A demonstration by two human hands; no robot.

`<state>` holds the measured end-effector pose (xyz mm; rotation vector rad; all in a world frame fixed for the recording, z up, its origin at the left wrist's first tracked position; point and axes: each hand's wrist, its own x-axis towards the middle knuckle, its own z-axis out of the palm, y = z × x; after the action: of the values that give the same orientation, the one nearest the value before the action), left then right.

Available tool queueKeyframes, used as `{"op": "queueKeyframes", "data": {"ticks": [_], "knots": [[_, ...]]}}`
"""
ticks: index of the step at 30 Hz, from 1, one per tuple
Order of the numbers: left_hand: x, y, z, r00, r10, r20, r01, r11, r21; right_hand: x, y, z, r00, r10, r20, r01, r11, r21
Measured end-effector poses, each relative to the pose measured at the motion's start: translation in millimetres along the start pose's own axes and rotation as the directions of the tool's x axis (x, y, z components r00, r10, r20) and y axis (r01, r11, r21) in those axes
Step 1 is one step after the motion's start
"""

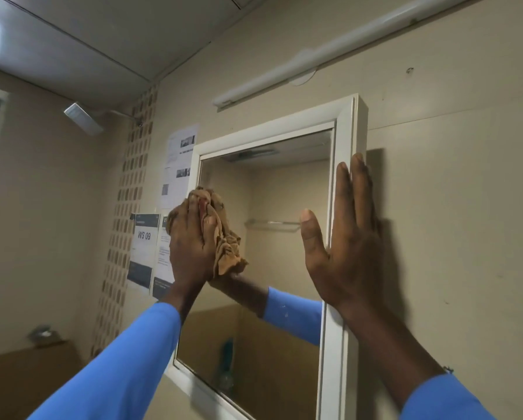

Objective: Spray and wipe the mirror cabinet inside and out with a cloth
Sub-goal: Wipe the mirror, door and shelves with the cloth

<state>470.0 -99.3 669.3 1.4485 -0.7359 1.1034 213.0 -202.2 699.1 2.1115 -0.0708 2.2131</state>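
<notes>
On the wall, the mirror cabinet (343, 137) hangs with its door closed, a white frame around the glass. At nine o'clock on the mirror, the left grip (190, 241) curls round a crumpled brown cloth (227, 256) and presses it to the glass. At three o'clock, the right grip (345, 256) lies flat against the frame, fingers straight, holding nothing.

head cam | worn, wide-angle | faces forward, tilted up | close to mirror cabinet (278, 201) | single view
</notes>
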Motion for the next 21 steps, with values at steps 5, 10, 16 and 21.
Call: {"op": "queueKeyframes", "data": {"ticks": [5, 10, 16, 21], "knots": [[-36.8, -3.2, 3.2, 0.988, -0.156, -0.023, 0.155, 0.988, -0.018, 0.2, 2.2, -1.3, 1.0, -0.001, -0.019, 0.004, 0.99, 0.139], [-41.4, 59.3, 8.9, 0.982, -0.18, -0.052, 0.178, 0.983, -0.052, 0.6, 2.5, -2.7, 1.0, -0.011, -0.003, 0.011, 0.978, 0.21], [-65.5, 160.7, 9.1, 0.997, 0.071, -0.035, -0.074, 0.993, -0.089, 1.3, 2.6, -5.3, 1.0, -0.019, 0.017, 0.014, 0.965, 0.261], [-101.9, 165.5, 7.5, 0.966, 0.255, -0.034, -0.257, 0.957, -0.135, -4.2, 1.2, -14.6, 0.993, -0.015, 0.121, -0.025, 0.946, 0.324]]}}
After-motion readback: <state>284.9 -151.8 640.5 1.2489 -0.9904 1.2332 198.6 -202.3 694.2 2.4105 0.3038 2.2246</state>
